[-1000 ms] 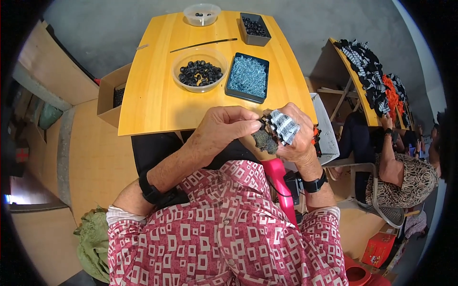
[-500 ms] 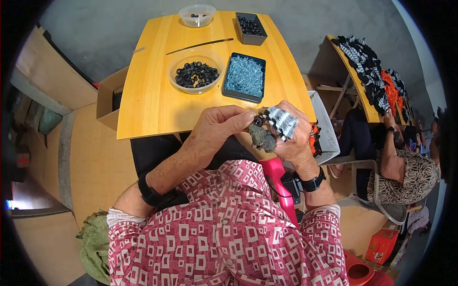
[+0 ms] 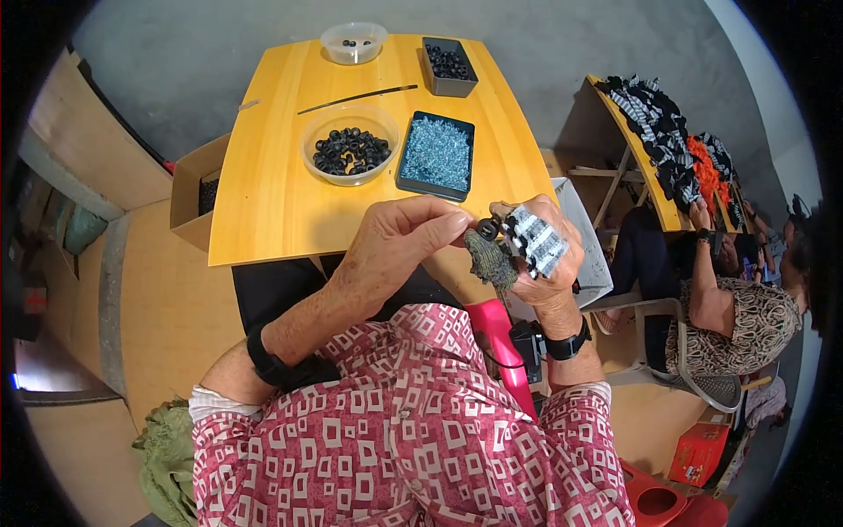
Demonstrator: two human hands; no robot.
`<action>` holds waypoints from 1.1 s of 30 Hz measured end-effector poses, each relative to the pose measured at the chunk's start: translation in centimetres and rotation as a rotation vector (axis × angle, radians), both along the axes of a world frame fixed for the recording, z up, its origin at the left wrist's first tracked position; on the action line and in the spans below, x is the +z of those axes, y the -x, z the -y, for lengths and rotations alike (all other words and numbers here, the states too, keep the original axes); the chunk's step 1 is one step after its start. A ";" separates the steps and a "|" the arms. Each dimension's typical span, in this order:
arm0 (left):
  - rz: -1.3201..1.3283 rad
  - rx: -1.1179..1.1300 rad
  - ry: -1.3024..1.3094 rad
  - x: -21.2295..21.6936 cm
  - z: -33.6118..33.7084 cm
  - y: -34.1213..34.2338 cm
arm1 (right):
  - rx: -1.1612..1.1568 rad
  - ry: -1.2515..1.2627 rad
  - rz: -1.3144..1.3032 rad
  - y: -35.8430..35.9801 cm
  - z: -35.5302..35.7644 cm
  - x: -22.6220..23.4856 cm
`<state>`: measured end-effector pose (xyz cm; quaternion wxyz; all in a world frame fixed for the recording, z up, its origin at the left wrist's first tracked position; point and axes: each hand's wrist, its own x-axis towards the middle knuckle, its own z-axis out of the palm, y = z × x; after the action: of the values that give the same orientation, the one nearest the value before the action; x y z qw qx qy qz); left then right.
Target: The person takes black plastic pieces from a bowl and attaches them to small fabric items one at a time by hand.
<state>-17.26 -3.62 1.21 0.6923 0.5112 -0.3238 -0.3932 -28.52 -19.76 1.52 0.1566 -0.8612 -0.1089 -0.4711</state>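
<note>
Above the table's near edge, my right hand (image 3: 562,255) is closed round a grey, white and black striped fabric piece (image 3: 539,242). A dark grey-green knitted bit (image 3: 492,263) hangs from the same bundle, and a small black ring (image 3: 487,229) shows at its left side. My left hand (image 3: 406,241) is pinched, thumb against forefinger, a little left of the ring. Whatever lies between those fingertips is too small to make out. Beyond my hands stand a clear round bowl (image 3: 307,167) of black rings and a dark tray (image 3: 432,188) of pale blue, glassy beads.
Farther back on the yellow table (image 3: 263,211) are another clear bowl (image 3: 354,55), a grey bin (image 3: 453,87) of black pieces and a thin dark strip (image 3: 357,98). A cardboard box (image 3: 186,193) stands left. At right, a seated person (image 3: 742,325) works beside a cloth-covered table (image 3: 637,145).
My right hand and the striped fabric have shifted slightly right, widening the gap to my left fingertips. The left hand keeps its pinch. The whole view has shifted a little.
</note>
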 end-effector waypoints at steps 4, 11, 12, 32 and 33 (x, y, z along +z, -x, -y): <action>0.108 -0.007 -0.010 0.1 0.2 -0.4 | 0.141 0.094 0.036 -0.6 0.4 0.5; 0.174 0.014 -0.109 -0.2 -0.2 -0.4 | 0.162 0.199 0.024 -0.8 0.1 -1.2; 0.127 0.012 -0.116 -0.5 -0.4 -0.6 | 0.175 0.221 0.023 -1.0 0.0 -0.9; -0.024 -0.021 -0.076 -2.5 -0.7 -1.5 | 0.138 0.106 -0.146 -1.5 0.1 -2.2; -0.025 -0.015 -0.073 -2.5 -0.8 -1.4 | 0.161 0.090 -0.154 -1.5 -0.1 -2.3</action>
<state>-15.81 -2.81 -1.32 0.6744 0.5287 -0.3042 -0.4162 -27.04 -19.68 -0.76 0.1631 -0.8894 -0.1866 -0.3841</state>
